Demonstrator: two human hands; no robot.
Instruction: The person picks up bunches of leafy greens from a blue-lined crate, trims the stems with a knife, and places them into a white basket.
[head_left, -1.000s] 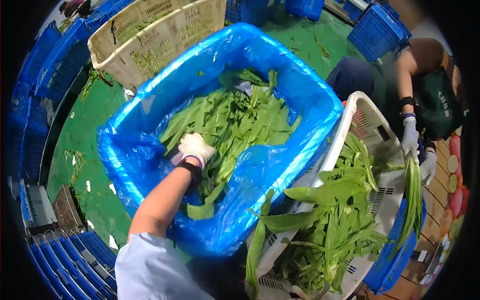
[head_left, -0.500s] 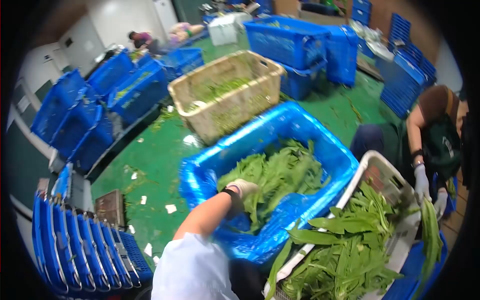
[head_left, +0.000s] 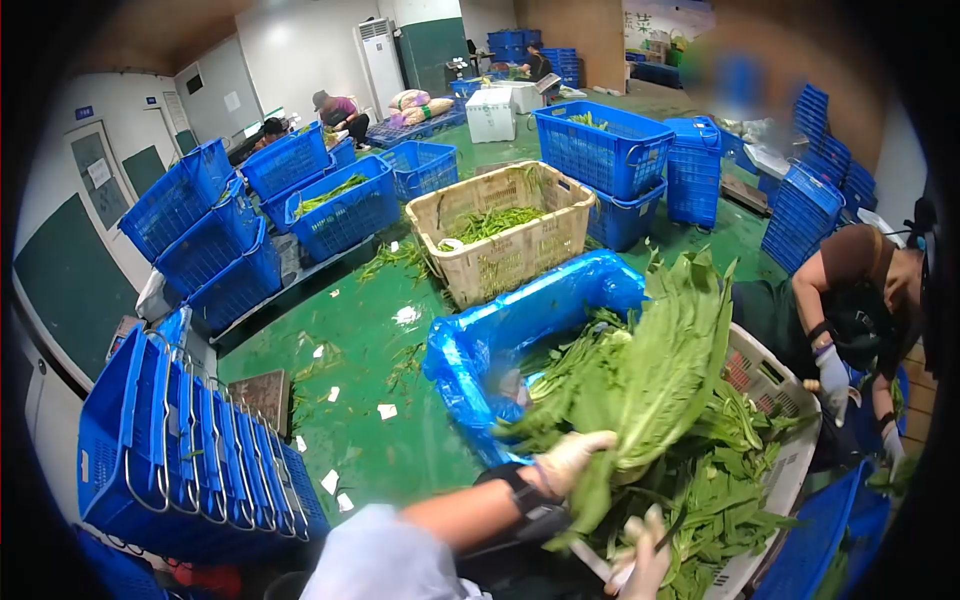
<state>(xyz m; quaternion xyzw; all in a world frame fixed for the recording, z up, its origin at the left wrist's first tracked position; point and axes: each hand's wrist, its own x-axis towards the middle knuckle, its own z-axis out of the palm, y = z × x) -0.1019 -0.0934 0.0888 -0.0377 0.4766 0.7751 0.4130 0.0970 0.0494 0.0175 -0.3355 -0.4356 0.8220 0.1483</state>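
My left hand (head_left: 572, 464), in a pale glove with a dark band at the wrist, is closed around the lower end of a bunch of long leafy greens (head_left: 665, 365). The bunch stands raised between the blue-lined crate (head_left: 470, 385) and the white crate (head_left: 800, 445), hiding part of both. My right hand (head_left: 645, 560), also gloved, is below it with curled fingers. A thin pale strip (head_left: 592, 560) shows beside those fingers; what they hold I cannot make out. More loose leafy greens (head_left: 725, 500) lie in the white crate.
A beige crate (head_left: 500, 275) with green scraps stands beyond. Blue crates (head_left: 600, 150) are stacked behind it, and more blue crates (head_left: 215, 250) stand at left. Nested blue baskets (head_left: 200, 450) are near left. A gloved co-worker (head_left: 850, 290) bends at right. White scraps litter the green floor (head_left: 370, 350).
My left hand has come up from the blue-lined crate and moved right, now with a bunch of greens. My right hand has come into view. The co-worker's hanging greens have dropped lower.
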